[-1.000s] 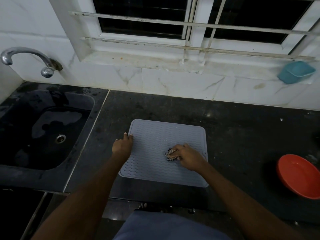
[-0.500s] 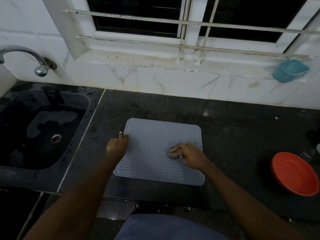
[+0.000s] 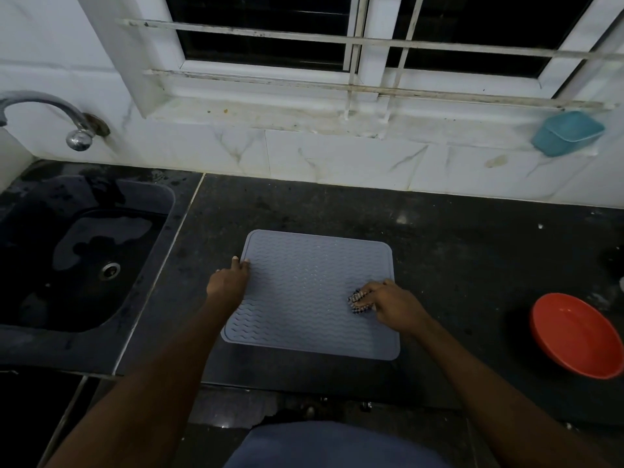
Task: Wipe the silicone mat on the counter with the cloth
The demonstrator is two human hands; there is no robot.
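A grey silicone mat point(image 3: 304, 278) with a wavy ribbed surface lies flat on the dark counter point(image 3: 456, 265). My left hand point(image 3: 229, 282) presses on the mat's left edge, fingertips on its rim. My right hand point(image 3: 391, 304) rests on the right part of the mat, closed on a small bunched checked cloth point(image 3: 358, 301) that sticks out at the fingers and touches the mat.
A dark wet sink point(image 3: 77, 261) with a drain lies to the left, under a metal tap point(image 3: 57, 116). A red bowl point(image 3: 574, 336) sits on the counter at the right. A teal container point(image 3: 567, 133) stands on the window ledge.
My right hand has slid the cloth rightward across the mat toward its right edge. My left hand stays on the mat's left edge.
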